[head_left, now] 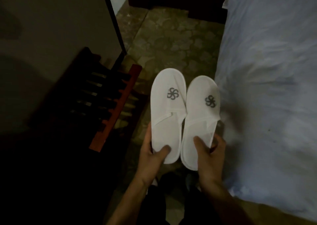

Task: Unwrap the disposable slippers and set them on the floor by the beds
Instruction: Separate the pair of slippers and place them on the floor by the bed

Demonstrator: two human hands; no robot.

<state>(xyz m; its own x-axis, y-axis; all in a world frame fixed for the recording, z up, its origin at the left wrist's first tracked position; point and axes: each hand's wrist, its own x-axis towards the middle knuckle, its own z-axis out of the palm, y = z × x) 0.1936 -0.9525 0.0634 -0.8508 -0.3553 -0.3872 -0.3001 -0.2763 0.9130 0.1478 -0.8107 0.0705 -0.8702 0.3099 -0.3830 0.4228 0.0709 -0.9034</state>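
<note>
Two white disposable slippers with a grey swirl logo on each toe are held side by side above the floor, toes pointing away from me. My left hand grips the heel of the left slipper, thumb on top. My right hand grips the heel of the right slipper the same way. No wrapper shows on either slipper. The bed with a pale sheet runs along the right, its edge just beside the right slipper.
A patterned dark carpet forms a narrow aisle ahead between the bed and a reddish wooden slatted rack on the left. A pale wall or cabinet panel rises behind the rack. The room is dim.
</note>
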